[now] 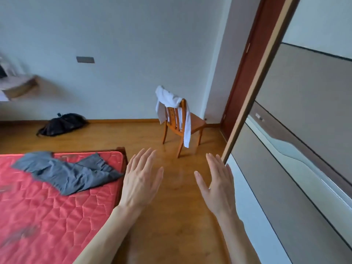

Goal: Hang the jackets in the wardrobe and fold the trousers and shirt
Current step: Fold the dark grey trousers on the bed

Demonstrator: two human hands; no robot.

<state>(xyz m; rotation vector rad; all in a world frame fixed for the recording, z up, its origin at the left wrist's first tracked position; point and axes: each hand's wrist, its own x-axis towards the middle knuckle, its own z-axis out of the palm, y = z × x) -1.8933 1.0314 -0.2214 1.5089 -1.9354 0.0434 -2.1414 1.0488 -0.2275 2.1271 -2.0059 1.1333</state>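
Hands, two, both empty: left hand (141, 180) and right hand (217, 181) are held out flat over the wooden floor (171, 216), fingers (146, 155) straight and slightly spread, gripping nothing. Landmark for this entry: the red mattress (57, 216). Trousers (68, 172), grey, lie crumpled on the mattress near its far corner, legs crossed and bunched, just left of the left hand. Shirt (171, 103), white, is draped over the back of a wooden chair (190, 124) that stands on the floor beyond the mattress's far corner, one sleeve hanging down towards the floor. Wardrobe door (285, 130), a sliding panel, stands across the floor from the mattress, touching or nearly touching the right hand's outer edge; which, I cannot tell. Black bag (61, 124) lies on the floor by the wall, beyond the mattress. No jackets in view. Step in hand, by judgement: fetching a garment to fold. Advice: take the trousers by the waistband with both hands, shake the legs straight, lay them flat on the mattress and smooth them before the first fold; lift the shirt off the chair by the shoulders so the sleeve does not drag.
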